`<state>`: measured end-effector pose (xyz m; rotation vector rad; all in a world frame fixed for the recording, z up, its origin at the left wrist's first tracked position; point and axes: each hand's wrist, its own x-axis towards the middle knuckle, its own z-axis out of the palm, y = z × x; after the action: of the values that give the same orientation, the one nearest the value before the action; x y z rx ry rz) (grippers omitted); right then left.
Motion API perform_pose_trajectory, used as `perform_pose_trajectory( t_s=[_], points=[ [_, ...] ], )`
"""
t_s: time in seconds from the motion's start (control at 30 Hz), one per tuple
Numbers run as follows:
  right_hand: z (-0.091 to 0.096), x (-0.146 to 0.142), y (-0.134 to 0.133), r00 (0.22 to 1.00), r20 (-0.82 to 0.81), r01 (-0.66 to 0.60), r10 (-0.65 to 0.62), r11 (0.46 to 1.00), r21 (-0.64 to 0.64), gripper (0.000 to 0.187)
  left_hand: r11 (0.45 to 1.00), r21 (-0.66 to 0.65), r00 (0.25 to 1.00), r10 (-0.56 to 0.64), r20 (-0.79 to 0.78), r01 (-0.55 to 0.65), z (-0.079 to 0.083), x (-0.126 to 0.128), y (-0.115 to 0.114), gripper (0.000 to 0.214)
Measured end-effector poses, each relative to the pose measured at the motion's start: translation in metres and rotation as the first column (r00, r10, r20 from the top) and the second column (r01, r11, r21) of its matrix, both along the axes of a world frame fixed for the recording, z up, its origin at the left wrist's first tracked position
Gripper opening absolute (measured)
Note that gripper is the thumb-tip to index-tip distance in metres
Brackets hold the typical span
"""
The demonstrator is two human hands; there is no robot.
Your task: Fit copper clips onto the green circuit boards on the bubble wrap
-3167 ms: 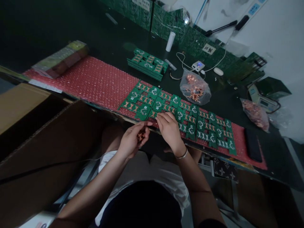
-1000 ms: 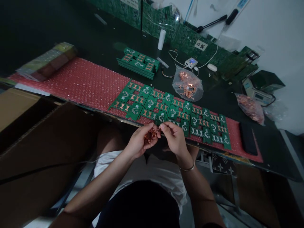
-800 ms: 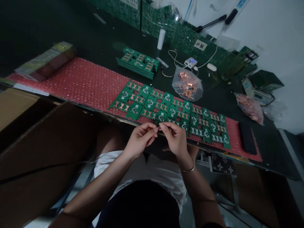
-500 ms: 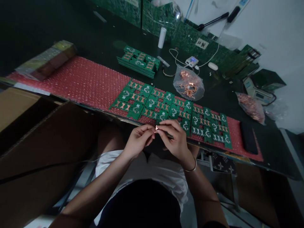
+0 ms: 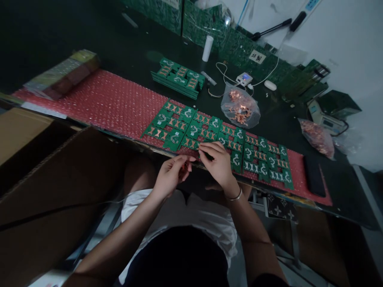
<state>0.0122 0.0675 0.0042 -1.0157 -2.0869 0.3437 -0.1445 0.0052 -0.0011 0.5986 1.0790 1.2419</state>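
My left hand [image 5: 172, 173] is held just off the table's front edge, its fingers curled round small copper pieces [image 5: 183, 169] that show inside the palm. My right hand [image 5: 218, 162] reaches over the second circuit board from the left [image 5: 194, 129], thumb and fingertips pinched together at its lower row. A copper piece seems to be under those fingertips, mostly hidden by them. Several green boards lie side by side on the red bubble wrap [image 5: 119, 95]. Copper pieces sit in rows on them; the lowest rows of the boards on the right look silvery.
Behind the boards lie an open bag of copper pieces [image 5: 239, 107] and a stack of green boards [image 5: 178, 79]. Another copper-filled bag [image 5: 316, 136] and a black phone [image 5: 314, 175] are at the right. A wrapped block [image 5: 62, 73] lies left; a cardboard box [image 5: 24, 131] stands below it.
My hands have parted. The right one has moved forward onto the second board with the copper piece; the left has drawn slightly left, and copper now shows in its palm.
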Motion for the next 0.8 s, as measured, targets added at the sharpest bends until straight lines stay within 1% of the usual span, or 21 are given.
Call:
perform_pose_trajectory(
  t_s=[0.13,0.3,0.43,0.57,0.67,0.73,0.8],
  points=[
    [-0.0060,-0.0031,0.0043,0.998,0.056,0.014,-0.014,1.000,0.009,0.017,1.000,0.003,1.000,-0.002,0.011,0.002,-0.0025,-0.0027,-0.0006,0.036],
    [-0.0069,-0.0039,0.0033,0.995,0.100,0.026,-0.027,1.000,0.012,0.020,1.000,-0.004,1.000,0.002,0.011,-0.002,-0.0033,-0.0038,-0.0004,0.035],
    [-0.0069,-0.0056,0.0031,0.988,0.146,0.031,-0.039,0.998,0.054,0.020,1.000,-0.013,1.000,0.005,0.004,-0.005,-0.0021,-0.0040,-0.0001,0.034],
    [-0.0063,-0.0062,0.0030,0.980,0.196,0.011,-0.026,0.997,0.078,0.020,1.000,0.003,1.000,0.022,0.000,-0.022,-0.0006,-0.0045,-0.0002,0.035],
    [-0.0046,-0.0049,0.0032,0.964,0.265,-0.009,-0.011,0.997,0.075,0.021,1.000,0.004,1.000,0.019,0.008,-0.019,0.0011,-0.0048,0.0005,0.037],
    [-0.0028,-0.0033,0.0025,0.949,0.315,-0.008,-0.014,0.998,0.069,0.021,1.000,0.004,1.000,0.017,0.017,-0.017,0.0024,-0.0046,0.0015,0.038],
    [0.0000,-0.0014,-0.0002,0.947,0.319,0.006,-0.026,0.998,0.063,0.020,1.000,0.005,0.999,0.020,0.028,-0.020,0.0032,-0.0042,0.0025,0.038]
  ],
)
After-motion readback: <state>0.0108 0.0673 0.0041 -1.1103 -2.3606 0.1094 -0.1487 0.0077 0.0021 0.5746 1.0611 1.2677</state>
